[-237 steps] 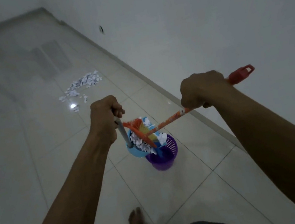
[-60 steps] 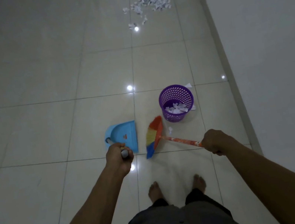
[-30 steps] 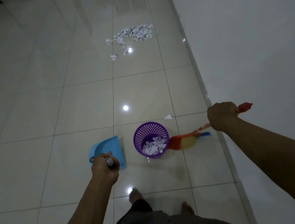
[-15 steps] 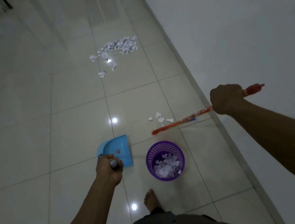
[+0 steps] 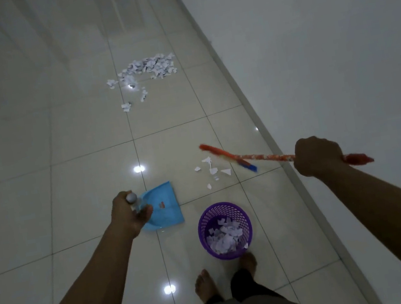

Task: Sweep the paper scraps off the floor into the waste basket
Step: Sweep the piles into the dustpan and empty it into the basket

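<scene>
A purple waste basket (image 5: 203, 233) stands on the floor just ahead of my feet, with white paper scraps inside. My left hand (image 5: 129, 214) grips the upright handle of a blue dustpan (image 5: 164, 205), which lies left of the basket. My right hand (image 5: 318, 154) grips the orange broom (image 5: 223, 154) near the handle's end; its head is just beyond a few loose scraps (image 5: 211, 170) past the basket. A larger pile of paper scraps (image 5: 148, 67) lies farther away on the tiles.
A white wall (image 5: 321, 38) and its baseboard run along the right side, close to the broom and basket. Glossy tiled floor (image 5: 30, 127) spreads to the left and ahead. My bare feet (image 5: 204, 286) are right behind the basket.
The broom head has swung from beside the basket to the floor beyond it, by the few loose scraps. I have stepped forward, so the basket is now close to my feet.
</scene>
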